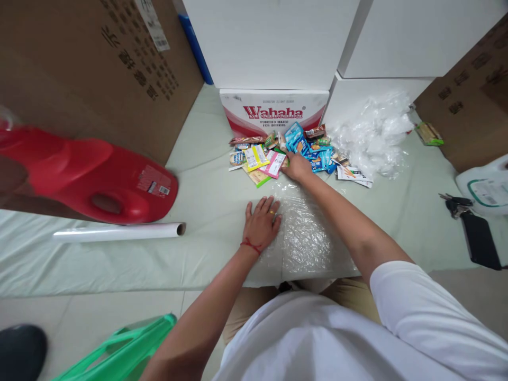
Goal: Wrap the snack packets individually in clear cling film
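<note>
My left hand (pixel 261 225) lies flat with fingers spread, on the left edge of a sheet of clear plastic film (pixel 305 233). My right hand (pixel 297 166) reaches into a pile of small snack packets, its fingers curled round a packet that is mostly hidden. Just left of those fingers are a pink-and-white packet (pixel 273 163) and a yellow-and-white packet (pixel 256 157). Blue snack packets (pixel 304 145) lie behind and right of the hand. A white packet (pixel 354 174) lies at the pile's right end.
Behind the pile stands a Wahaha water carton (pixel 273 111). Crumpled clear plastic (pixel 373 137) is heaped to its right. On the left lie a red jug (pixel 99 180) and a white roll (pixel 119 233). A phone (pixel 481 241), keys (pixel 456 206) and a white bottle (pixel 486 185) are at right.
</note>
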`<state>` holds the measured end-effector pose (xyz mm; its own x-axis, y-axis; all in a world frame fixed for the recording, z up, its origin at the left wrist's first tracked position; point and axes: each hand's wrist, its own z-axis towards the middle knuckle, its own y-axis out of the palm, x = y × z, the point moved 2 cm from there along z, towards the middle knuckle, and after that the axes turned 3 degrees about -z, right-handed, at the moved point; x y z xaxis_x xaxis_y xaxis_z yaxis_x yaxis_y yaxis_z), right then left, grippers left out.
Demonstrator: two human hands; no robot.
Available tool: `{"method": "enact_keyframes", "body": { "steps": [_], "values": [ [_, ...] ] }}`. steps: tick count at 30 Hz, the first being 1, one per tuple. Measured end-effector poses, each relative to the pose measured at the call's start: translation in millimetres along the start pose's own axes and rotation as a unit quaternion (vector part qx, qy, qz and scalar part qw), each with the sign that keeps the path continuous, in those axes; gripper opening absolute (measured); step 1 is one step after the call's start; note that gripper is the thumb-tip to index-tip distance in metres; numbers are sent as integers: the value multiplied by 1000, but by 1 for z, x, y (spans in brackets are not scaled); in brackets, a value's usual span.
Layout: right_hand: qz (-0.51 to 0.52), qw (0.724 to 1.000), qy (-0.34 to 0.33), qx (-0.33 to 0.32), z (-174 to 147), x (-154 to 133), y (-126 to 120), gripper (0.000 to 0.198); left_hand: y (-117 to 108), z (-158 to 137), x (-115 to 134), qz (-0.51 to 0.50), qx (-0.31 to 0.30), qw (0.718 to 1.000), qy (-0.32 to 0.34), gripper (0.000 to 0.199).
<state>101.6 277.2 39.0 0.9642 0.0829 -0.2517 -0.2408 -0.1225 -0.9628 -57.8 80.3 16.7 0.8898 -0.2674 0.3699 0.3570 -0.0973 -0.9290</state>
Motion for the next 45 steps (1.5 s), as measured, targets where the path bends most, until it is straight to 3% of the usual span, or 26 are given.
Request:
{"method": "enact_keyframes", "body": {
  "steps": [9,15,18,20,24,27,30,35,39,42,45],
  "values": [
    [-44,999,12,-19,-26,39,-52,67,-1,1,1,0,1,1000,1,52],
    [13,991,-32,131,-24,73,-102,50,0,1,-1,4,2,1000,-2,53],
    [53,980,-16,191,-42,95,-111,49,0,1,0,4,2,1000,-4,53],
    [116,973,-17,198,-70,108,-105,47,0,1,0,2,1,1000,-4,53],
    [257,954,-84,132,-151,115,-71,47,0,1,0,-6,4,1000,-3,53],
    [271,947,-123,123,-206,105,-43,38,0,0,-1,-13,8,1000,-3,54],
    [258,948,-125,138,-233,96,-17,36,0,0,-2,-21,13,1000,-5,56],
    [165,967,-150,121,-236,110,12,42,2,0,-2,-18,15,1000,-4,55],
    [127,973,-168,97,-224,116,-5,56,1,0,-1,-13,14,1000,-2,54],
    [156,969,-167,89,-202,89,-29,43,1,0,-1,-15,19,1000,-2,53],
    [151,975,-163,9,-165,33,-34,37,1,0,0,-15,24,1000,1,52]
  ]
}}
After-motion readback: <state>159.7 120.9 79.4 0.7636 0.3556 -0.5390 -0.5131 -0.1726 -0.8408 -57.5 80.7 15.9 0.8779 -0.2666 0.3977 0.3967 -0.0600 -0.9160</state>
